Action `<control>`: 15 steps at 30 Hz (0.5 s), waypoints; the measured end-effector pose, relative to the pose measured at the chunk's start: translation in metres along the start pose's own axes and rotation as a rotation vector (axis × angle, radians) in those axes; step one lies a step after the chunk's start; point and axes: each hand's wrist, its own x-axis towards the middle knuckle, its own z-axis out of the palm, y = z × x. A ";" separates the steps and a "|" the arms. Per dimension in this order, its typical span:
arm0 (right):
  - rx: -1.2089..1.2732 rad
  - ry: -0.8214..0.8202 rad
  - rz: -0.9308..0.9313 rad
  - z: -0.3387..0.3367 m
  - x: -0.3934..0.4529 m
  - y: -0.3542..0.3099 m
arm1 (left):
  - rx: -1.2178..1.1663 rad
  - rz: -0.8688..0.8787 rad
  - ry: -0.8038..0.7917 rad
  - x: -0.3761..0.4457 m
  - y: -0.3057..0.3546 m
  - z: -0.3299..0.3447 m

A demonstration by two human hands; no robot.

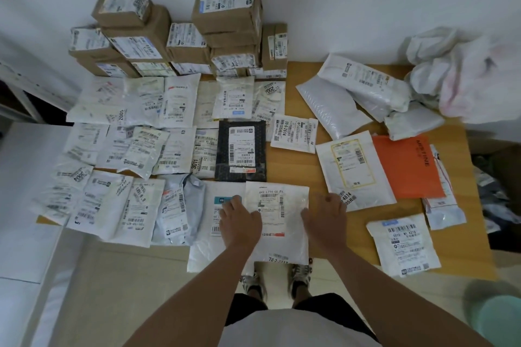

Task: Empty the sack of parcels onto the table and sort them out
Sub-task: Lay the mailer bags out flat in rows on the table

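White poly mailer [277,222] sits flat between left hand [239,220] and right hand [324,217], both spread and pressing its side edges, not gripping; looks light, floppy, slick, so pinch opposite edges.

Brown cardboard boxes [225,20] stacked at the table's far edge against the wall. White poly mailers [135,155] laid flat in overlapping rows, labels up, over the left half. One black mailer [241,151] among them. Orange envelope [407,167] and loose white mailers at right. Emptied sack [462,70] crumpled at far right corner.
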 end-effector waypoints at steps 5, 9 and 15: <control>0.008 0.170 0.232 -0.039 0.052 0.032 | 0.002 0.190 0.004 0.012 0.033 0.001; -0.014 -0.089 0.425 -0.062 0.091 0.061 | -0.022 0.306 -0.116 0.017 0.059 0.011; -0.093 -0.062 0.403 -0.069 0.105 0.071 | -0.123 0.274 -0.294 0.020 0.098 0.019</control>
